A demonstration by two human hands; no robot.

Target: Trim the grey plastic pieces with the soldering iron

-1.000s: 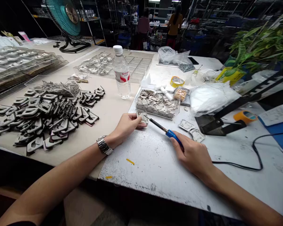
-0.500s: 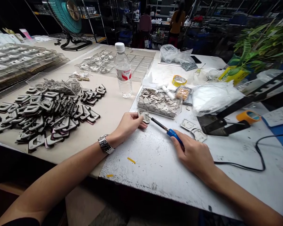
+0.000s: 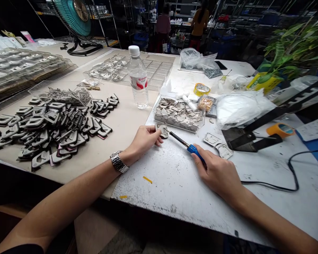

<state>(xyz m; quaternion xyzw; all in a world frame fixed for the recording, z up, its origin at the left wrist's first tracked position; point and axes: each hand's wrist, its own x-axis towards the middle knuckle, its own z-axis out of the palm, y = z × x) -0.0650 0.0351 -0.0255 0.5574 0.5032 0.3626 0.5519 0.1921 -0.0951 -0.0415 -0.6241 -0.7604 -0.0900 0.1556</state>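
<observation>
My left hand (image 3: 145, 139), with a metal watch on the wrist, pinches a small grey flat part (image 3: 163, 129) against the white table. My right hand (image 3: 216, 171) grips the blue handle of a soldering iron (image 3: 186, 145); its dark tip touches the right edge of that part. Just behind the part stands a clear tray of several similar grey pieces (image 3: 178, 114). Two more flat parts (image 3: 217, 144) lie to the right of the iron.
A heap of dark frame-shaped parts (image 3: 53, 123) covers the left of the table. A water bottle (image 3: 138, 78), tape rolls (image 3: 201, 89), plastic bags (image 3: 241, 107), a black stand (image 3: 251, 139) and the iron's cable (image 3: 291, 169) lie around. A fan (image 3: 75, 21) stands far left; two people stand far behind.
Both hands have stayed nearly still on the part and the iron. The view has shifted slightly.
</observation>
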